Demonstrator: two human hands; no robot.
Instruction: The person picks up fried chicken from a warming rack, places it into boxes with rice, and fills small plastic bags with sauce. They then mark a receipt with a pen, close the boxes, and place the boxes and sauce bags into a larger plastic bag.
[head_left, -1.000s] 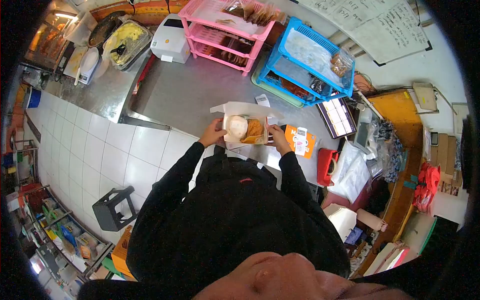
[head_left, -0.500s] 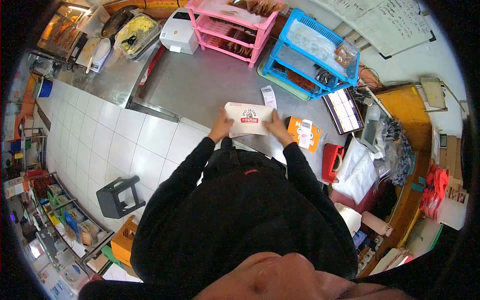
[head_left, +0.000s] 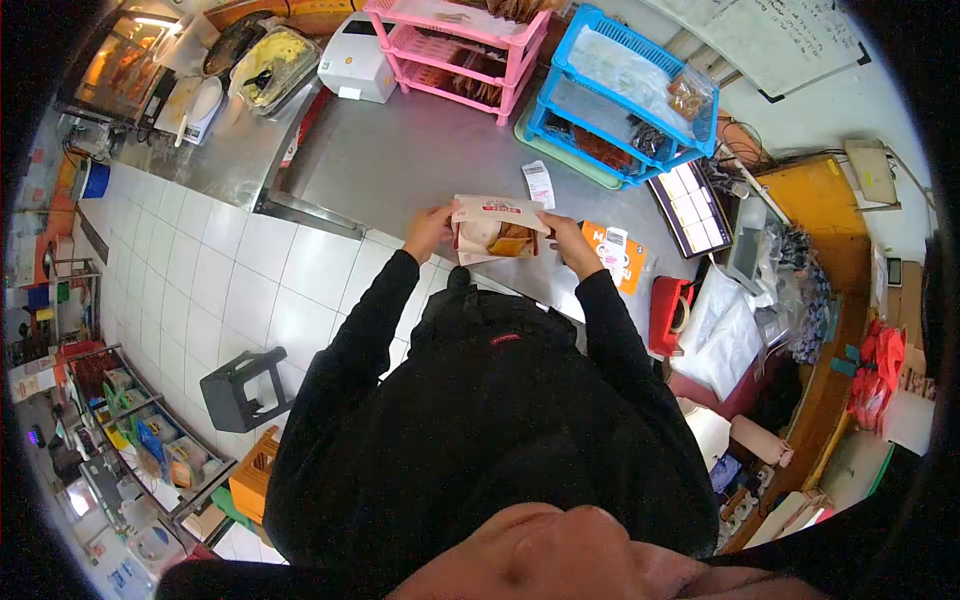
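Note:
A cardboard food box (head_left: 500, 205) with red print is between my two hands at the counter's near edge. Its lid is partly raised, and inside show a white mound (head_left: 478, 234) and golden-brown food (head_left: 515, 241). My left hand (head_left: 430, 232) grips the box's left side, fingers closed on it. At the right side, my right hand (head_left: 572, 243) holds the lid's corner and edge. Just behind the box lies a white printed slip (head_left: 538, 184). An orange box or packet (head_left: 612, 255) with a white label is close to my right hand.
On the steel counter (head_left: 400, 150) stand a pink tiered rack (head_left: 460, 60), a blue tiered rack (head_left: 630, 95) and a white label printer (head_left: 355, 65). Right of me are a screen (head_left: 692, 210) and a red tape dispenser (head_left: 668, 315). A dark stool (head_left: 245, 390) stands on the tiled floor.
The food box's lid, closed before, has been lifted partly open, so the food inside now shows. Both hands stay at the box's sides. The view has shifted slightly.

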